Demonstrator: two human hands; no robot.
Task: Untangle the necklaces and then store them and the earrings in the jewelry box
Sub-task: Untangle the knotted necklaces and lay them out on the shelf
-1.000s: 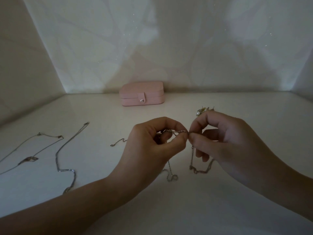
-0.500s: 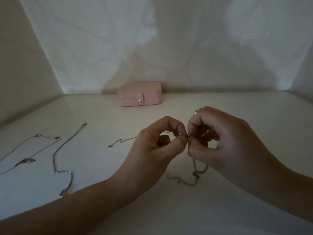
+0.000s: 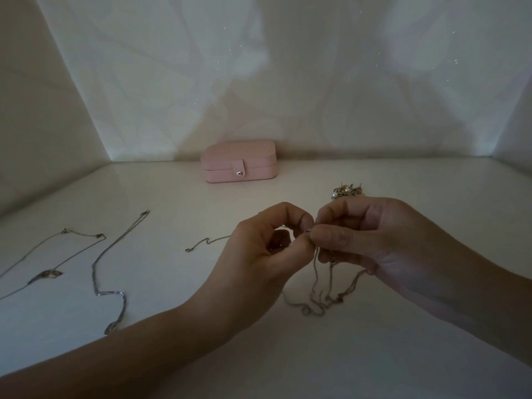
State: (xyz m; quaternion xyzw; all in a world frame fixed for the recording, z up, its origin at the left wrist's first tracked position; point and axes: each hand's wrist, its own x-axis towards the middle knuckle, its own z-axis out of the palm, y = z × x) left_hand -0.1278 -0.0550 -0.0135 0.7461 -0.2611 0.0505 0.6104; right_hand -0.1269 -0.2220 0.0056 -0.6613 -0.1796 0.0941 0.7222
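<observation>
My left hand (image 3: 259, 251) and my right hand (image 3: 371, 240) meet above the white table, both pinching a thin tangled chain (image 3: 319, 298) whose loops hang down onto the surface. One loose end of the chain (image 3: 207, 243) trails out to the left of my left hand. Two untangled necklaces lie at the left: a silver chain (image 3: 109, 280) and a thinner necklace with a leaf pendant (image 3: 46, 274). A small pile of earrings (image 3: 347, 190) sits just behind my right hand. The pink jewelry box (image 3: 240, 162) stands closed at the back wall.
White walls enclose the table (image 3: 288, 355) at the back and on both sides. The light is dim.
My hands have drawn closer, fingertips now touching at the chain. More of the chain hangs below them and pools on the table.
</observation>
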